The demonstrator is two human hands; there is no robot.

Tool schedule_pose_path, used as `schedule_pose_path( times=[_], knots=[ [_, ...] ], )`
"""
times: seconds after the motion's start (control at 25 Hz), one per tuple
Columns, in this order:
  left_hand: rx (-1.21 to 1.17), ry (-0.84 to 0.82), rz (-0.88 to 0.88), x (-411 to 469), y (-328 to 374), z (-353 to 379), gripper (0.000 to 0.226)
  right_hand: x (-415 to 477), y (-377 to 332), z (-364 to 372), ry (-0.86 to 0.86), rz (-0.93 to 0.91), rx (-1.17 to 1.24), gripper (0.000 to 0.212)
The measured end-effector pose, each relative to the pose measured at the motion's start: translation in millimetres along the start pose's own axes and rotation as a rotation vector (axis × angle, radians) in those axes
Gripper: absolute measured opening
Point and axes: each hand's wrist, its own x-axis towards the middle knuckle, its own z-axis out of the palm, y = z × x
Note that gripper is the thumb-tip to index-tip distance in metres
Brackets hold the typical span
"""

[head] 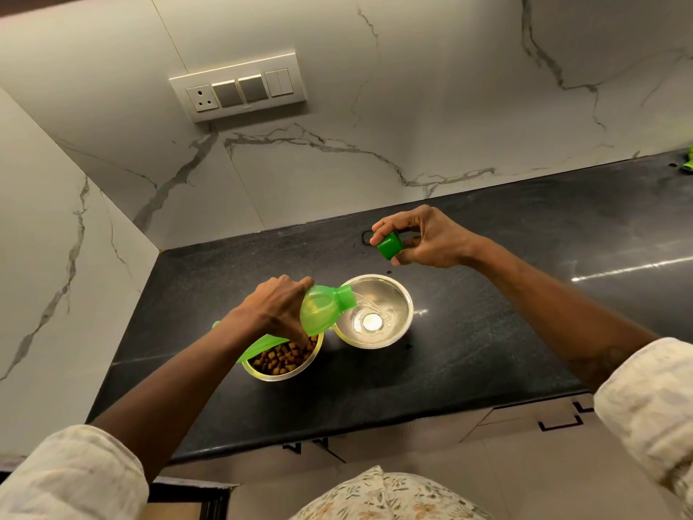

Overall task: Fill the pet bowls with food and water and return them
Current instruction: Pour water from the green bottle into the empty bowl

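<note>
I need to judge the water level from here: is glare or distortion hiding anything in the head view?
Head view: a bright ceiling-light reflection sits at the bottom of the steel water bowl, masking the level; a glare streak crosses the black counter at right; wide-angle bending curves the counter edge; the kibble bowl is sharp.

Head-worn view, steeply down onto near counter

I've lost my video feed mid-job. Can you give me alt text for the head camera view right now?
The left hand tips a green bottle so water streams into a steel bowl on a black countertop. The right hand holds the green cap above the counter. A second steel bowl beside it holds brown kibble.
</note>
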Motion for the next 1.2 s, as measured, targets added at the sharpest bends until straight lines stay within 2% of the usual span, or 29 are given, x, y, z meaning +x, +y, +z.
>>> schedule_pose_path(
  times=[1.2],
  knots=[
    [0.049, -0.037, -0.013, 0, -4, -16, 0.107, -8, 5, 3, 0.021, 0.025, 0.016, 0.048]
  ],
)
